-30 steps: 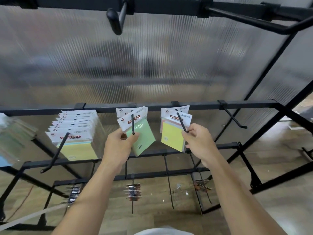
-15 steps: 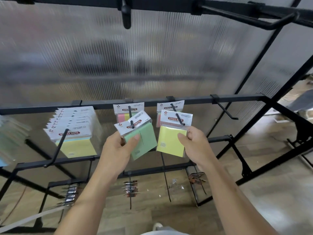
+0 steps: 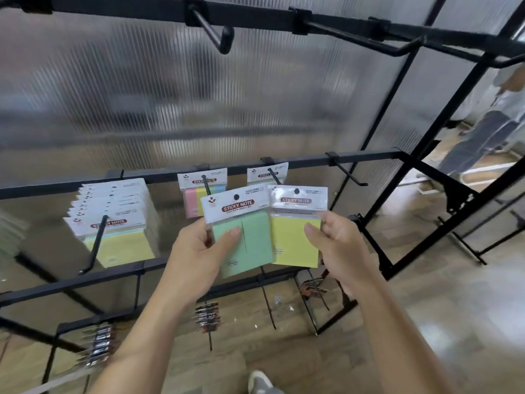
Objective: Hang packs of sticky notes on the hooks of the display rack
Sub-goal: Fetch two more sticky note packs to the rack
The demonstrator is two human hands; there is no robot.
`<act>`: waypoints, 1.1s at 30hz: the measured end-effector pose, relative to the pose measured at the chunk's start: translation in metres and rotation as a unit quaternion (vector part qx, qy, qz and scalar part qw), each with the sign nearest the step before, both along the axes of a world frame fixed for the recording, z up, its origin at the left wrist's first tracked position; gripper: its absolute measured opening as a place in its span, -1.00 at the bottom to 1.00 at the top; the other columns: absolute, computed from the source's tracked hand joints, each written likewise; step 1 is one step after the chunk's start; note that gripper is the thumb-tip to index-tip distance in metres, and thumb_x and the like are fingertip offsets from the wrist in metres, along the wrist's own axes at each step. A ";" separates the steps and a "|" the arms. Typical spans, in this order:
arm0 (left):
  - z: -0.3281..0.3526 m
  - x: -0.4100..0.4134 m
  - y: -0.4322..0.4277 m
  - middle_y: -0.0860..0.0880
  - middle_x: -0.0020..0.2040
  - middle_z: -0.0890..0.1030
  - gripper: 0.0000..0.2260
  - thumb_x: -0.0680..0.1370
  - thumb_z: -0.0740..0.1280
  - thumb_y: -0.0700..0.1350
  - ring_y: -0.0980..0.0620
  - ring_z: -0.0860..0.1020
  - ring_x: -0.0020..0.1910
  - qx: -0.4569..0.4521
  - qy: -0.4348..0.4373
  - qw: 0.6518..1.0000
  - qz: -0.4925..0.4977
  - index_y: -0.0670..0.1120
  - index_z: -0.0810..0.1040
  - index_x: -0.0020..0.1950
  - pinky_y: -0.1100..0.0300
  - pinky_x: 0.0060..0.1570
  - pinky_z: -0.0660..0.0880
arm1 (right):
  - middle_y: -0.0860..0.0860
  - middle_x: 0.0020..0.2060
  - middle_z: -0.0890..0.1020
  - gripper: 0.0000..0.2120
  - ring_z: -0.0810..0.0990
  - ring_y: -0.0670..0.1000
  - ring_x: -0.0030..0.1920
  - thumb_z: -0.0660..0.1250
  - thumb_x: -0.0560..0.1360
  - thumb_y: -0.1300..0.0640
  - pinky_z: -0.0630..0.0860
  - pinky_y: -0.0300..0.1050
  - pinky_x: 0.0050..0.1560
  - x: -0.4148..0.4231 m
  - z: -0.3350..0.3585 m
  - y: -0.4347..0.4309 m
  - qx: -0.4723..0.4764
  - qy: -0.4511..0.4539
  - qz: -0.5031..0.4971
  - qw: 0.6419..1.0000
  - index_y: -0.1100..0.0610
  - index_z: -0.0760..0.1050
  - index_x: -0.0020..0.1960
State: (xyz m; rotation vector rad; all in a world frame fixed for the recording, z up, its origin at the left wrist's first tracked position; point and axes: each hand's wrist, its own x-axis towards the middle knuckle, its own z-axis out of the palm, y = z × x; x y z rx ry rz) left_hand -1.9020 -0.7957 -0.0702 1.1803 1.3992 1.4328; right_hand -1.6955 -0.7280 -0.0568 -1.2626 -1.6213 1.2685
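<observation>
Packs of sticky notes are filling both hands in front of the black display rack (image 3: pixel 355 159). The left hand (image 3: pixel 196 254) is grasping a green pack (image 3: pixel 252 245) at its left edge, the thumb (image 3: pixel 231 234) lying flat on the clear front and the other fingers going behind it; the pack is tilting a little, white header card uppermost. The right hand (image 3: pixel 341 251) is pinching a yellow pack (image 3: pixel 295 243) at its right edge, thumb on the front and fingers (image 3: pixel 328 223) curling round the side. The two packs are sitting side by side, the green one overlapping the yellow one's left edge. Each header is showing a dark round hole, but I cannot tell whether a hook is passing through either. Behind the green pack, a pink, yellow and blue pack (image 3: pixel 196 199) is hanging on a hook from the middle rail, and behind the yellow pack another pack (image 3: pixel 265 174) is hanging, mostly hidden. Further left, a row of packs (image 3: pixel 113 223) is hanging on a long hook (image 3: pixel 95 247). To the right, a further hook (image 3: pixel 349 175) is sticking out from the same rail. A ribbed translucent panel (image 3: pixel 199 95) is standing behind the rack, and small blurred items (image 3: pixel 207 315) are hanging lower down, above the wooden floor (image 3: pixel 426 308).
</observation>
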 end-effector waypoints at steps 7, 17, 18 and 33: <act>-0.006 0.002 -0.010 0.19 -0.05 0.70 -0.81 0.58 0.33 -0.18 0.18 0.67 -0.05 -0.021 -0.035 0.999 -0.002 0.11 0.61 0.05 0.29 -0.12 0.60 | -0.07 -0.10 0.72 -0.79 0.70 -0.05 -0.07 0.19 0.62 0.28 0.63 -0.13 -0.15 0.016 -0.008 -0.027 -0.015 0.029 -0.065 0.997 0.05 0.55 0.09; -0.002 0.031 0.007 0.24 -0.12 0.70 -0.85 0.58 0.34 -0.15 0.24 0.66 -0.11 -0.035 -0.017 0.999 -0.014 0.11 0.62 0.01 0.29 -0.16 0.54 | -0.11 -0.09 0.72 -0.78 0.68 -0.11 -0.09 0.20 0.62 0.25 0.54 -0.27 -0.25 0.056 -0.007 -0.039 -0.004 0.042 -0.160 0.986 0.01 0.56 0.05; -0.001 0.036 0.010 0.23 -0.11 0.70 -0.85 0.58 0.34 -0.15 0.23 0.66 -0.10 -0.036 -0.018 0.999 -0.016 0.10 0.62 0.01 0.27 -0.14 0.53 | -0.12 -0.08 0.71 -0.79 0.68 -0.10 -0.06 0.19 0.63 0.25 0.55 -0.24 -0.18 0.062 -0.005 -0.038 -0.003 0.040 -0.165 0.986 0.01 0.56 0.06; 0.002 0.129 0.061 0.18 -0.05 0.70 -0.87 0.60 0.33 -0.12 0.16 0.66 -0.06 -0.031 0.009 0.996 -0.089 0.06 0.64 0.07 0.20 -0.07 0.57 | -0.15 -0.08 0.71 -0.76 0.66 -0.16 -0.12 0.17 0.64 0.22 0.50 -0.23 -0.19 0.155 -0.002 -0.020 0.009 0.061 -0.255 0.965 -0.02 0.56 0.10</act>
